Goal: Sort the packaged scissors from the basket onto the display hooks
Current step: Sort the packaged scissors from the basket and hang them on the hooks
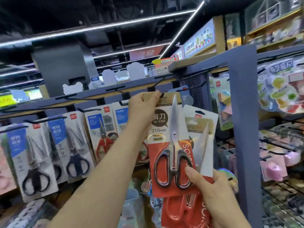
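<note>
Left hand pinches the top edge of the red scissors pack, fingers narrow on the card right at the hook tip, probably lining the hang hole up with it. Right hand grips the pack's bottom corner, thumb on the handle, likely to stop it swinging, and also holds spare red packs just below its fingers. Basket not in view; hung packs sit left of the left fingers.

Dark ceiling, long light strips; blue shelving upright; wire shelf at right; lit sign beyond.
</note>
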### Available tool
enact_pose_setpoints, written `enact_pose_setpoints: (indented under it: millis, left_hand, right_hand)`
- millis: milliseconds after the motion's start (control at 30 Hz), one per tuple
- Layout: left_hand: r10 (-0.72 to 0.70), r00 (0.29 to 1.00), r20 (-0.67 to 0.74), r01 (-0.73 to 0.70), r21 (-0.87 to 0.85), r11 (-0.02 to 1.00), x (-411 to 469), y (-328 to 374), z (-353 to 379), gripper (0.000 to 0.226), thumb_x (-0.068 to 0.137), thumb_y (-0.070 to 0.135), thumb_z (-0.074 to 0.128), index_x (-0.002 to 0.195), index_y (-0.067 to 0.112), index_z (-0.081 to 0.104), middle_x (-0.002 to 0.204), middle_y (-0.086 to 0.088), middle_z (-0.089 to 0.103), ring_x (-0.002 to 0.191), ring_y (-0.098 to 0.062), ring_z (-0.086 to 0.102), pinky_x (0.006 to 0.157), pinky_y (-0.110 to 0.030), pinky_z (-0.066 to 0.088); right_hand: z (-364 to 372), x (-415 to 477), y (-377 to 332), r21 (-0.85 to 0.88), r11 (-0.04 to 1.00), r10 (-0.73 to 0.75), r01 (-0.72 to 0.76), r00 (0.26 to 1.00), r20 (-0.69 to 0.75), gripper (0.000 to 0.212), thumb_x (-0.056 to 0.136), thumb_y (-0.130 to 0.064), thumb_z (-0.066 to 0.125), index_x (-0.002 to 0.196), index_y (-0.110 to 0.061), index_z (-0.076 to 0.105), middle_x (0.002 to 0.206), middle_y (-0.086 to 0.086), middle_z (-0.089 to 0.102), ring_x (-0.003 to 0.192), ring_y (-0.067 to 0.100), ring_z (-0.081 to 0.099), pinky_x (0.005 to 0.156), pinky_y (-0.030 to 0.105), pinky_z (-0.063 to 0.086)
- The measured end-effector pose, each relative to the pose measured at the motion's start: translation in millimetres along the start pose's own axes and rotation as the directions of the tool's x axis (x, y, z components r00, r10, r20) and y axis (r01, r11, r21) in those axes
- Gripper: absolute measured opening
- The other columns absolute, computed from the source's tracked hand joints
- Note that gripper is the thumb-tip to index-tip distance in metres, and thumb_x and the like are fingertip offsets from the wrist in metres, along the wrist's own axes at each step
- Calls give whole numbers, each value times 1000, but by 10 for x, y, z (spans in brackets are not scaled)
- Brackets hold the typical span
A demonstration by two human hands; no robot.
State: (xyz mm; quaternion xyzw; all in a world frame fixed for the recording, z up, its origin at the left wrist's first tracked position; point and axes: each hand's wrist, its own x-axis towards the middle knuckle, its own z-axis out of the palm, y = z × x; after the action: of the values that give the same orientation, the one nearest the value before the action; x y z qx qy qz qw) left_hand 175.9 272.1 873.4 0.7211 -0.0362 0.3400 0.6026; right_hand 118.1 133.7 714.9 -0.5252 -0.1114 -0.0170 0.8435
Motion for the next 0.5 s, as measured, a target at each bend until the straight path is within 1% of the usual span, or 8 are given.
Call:
enact_pose_setpoints:
  millis: [67,100,167,233,300,367,433,500]
  left_hand:
    - [-13,1000,26,12,59,998,-27,-26,-41,20,96,24,62,116,19,61,99,-4,71,78,-12,70,64,-24,58]
    - [2,998,60,-9,109,994,-81,-59,-94,34,95,21,63,126,28,52,111,-4,69,88,-15,70,72,-31,59]
    - [41,986,159,-69,174,982,-283,-208,-253,66,88,9,67,132,47,36,118,4,65,95,-15,70,79,-37,59]
    - [75,961,265,-137,226,964,-555,-351,-376,73,84,3,69,130,53,41,118,13,65,92,-5,69,81,-31,58]
    - [96,967,235,-164,292,942,-643,-482,-406,64,85,8,72,127,53,51,120,25,61,83,10,64,78,-13,51]
    - [91,986,138,-132,331,934,-535,-569,-376,60,86,11,73,128,48,54,114,28,61,65,8,60,65,-8,47]
    - [70,996,58,-87,380,921,-366,-665,-312,60,88,12,71,137,40,53,114,22,63,63,4,59,59,-11,49]
    - [44,999,30,-53,451,891,-192,-772,-240,62,91,12,67,144,37,46,126,11,62,88,-3,65,79,-24,55]
  right_hand:
    - [7,53,48,3,1000,6,-6,1000,15,41,52,-43,94,85,-22,81,86,22,76,89,45,72,88,63,55]
    - [16,81,80,2,1000,7,-7,1000,19,46,50,-48,92,88,-23,81,88,21,76,91,44,72,89,63,54]
    - [34,131,125,-7,1000,10,-9,1000,17,45,53,-49,92,87,-22,80,87,21,76,90,44,72,89,63,54]
    - [27,188,156,-70,998,5,-5,1000,3,46,55,-54,90,81,-18,80,83,24,75,88,47,71,89,63,54]
    - [11,226,163,-167,986,-21,19,1000,-6,38,62,-57,84,80,-24,80,80,19,75,85,40,73,86,58,56]
    - [-70,272,209,-297,954,-53,45,998,-21,28,71,-51,73,80,-26,80,76,4,77,74,12,72,78,40,59]
    - [-168,286,232,-426,901,-120,88,992,-49,11,83,-38,74,76,-30,76,71,-14,75,68,-6,65,65,11,49]
    - [-258,294,245,-540,832,-196,130,978,-66,17,87,-30,73,72,-38,70,71,-16,73,78,-6,66,62,1,42]
